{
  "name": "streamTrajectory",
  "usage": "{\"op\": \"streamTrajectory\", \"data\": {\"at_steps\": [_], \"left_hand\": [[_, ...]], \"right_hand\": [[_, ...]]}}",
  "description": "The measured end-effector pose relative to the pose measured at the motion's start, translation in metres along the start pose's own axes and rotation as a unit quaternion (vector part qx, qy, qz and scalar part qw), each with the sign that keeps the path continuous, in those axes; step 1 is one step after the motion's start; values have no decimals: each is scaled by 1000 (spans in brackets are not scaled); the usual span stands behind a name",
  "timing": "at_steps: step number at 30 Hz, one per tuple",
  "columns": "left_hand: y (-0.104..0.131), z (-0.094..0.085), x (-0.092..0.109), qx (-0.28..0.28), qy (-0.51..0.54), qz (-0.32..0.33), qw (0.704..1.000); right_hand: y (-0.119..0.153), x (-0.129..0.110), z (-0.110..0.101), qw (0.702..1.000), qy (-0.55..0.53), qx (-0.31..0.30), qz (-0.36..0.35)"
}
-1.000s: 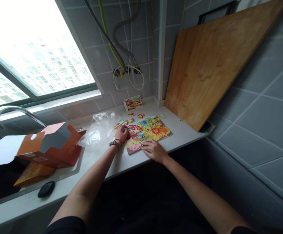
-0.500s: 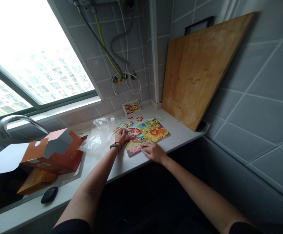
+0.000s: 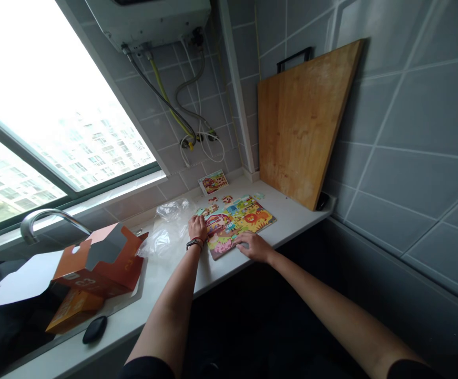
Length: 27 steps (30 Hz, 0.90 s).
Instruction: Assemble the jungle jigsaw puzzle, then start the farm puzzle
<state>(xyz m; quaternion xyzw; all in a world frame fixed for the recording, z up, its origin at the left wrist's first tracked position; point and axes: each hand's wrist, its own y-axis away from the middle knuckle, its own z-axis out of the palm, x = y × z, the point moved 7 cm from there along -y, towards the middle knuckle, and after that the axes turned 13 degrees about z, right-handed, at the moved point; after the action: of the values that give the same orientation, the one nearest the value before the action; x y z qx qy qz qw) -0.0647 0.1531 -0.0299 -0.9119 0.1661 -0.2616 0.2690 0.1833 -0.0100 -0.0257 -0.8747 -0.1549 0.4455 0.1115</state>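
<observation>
A colourful jigsaw puzzle (image 3: 254, 218) with farm and animal pictures lies mostly joined on the white counter. At its left edge rests my left hand (image 3: 197, 227), palm down, wearing a dark wristband and a red cord. Its fingers point toward loose puzzle pieces (image 3: 214, 208), and their tips are partly hidden. My right hand (image 3: 254, 246) lies along the near edge, fingers stretched over the pink part of the puzzle, with nothing visibly gripped. Behind the puzzle are a loose red piece (image 3: 227, 199) and a pale green piece (image 3: 259, 196).
A picture card (image 3: 213, 182) leans against the back wall. Left of my hand spreads a clear plastic bag (image 3: 163, 237), beside an open orange box (image 3: 106, 263). A dark oval object (image 3: 95, 330) sits near the front edge. A wooden board (image 3: 299, 126) leans in the right corner.
The view has tilted up and shifted. My left hand has moved from the puzzle's surface to its left edge, nearer the loose pieces. My right hand stays by the near edge, fingers straighter.
</observation>
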Motion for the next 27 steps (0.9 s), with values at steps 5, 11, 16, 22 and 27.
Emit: {"op": "streamTrajectory", "data": {"at_steps": [5, 11, 16, 22, 27], "left_hand": [[0, -4, -2, 12, 3, -17, 1000], [2, -12, -20, 50, -5, -82, 995], [3, -9, -22, 54, 1, -91, 994], [5, -8, -26, 61, 2, -97, 993], [2, -7, -28, 29, 17, -63, 997]], "right_hand": [[0, 0, 0, 1000, -2, 13, -6], [0, 2, 2, 1000, 1, 26, -8], [1, 3, 4, 1000, 4, 26, -12], [1, 4, 5, 999, 15, 30, -26], [2, 5, 4, 999, 10, 32, -23]]}}
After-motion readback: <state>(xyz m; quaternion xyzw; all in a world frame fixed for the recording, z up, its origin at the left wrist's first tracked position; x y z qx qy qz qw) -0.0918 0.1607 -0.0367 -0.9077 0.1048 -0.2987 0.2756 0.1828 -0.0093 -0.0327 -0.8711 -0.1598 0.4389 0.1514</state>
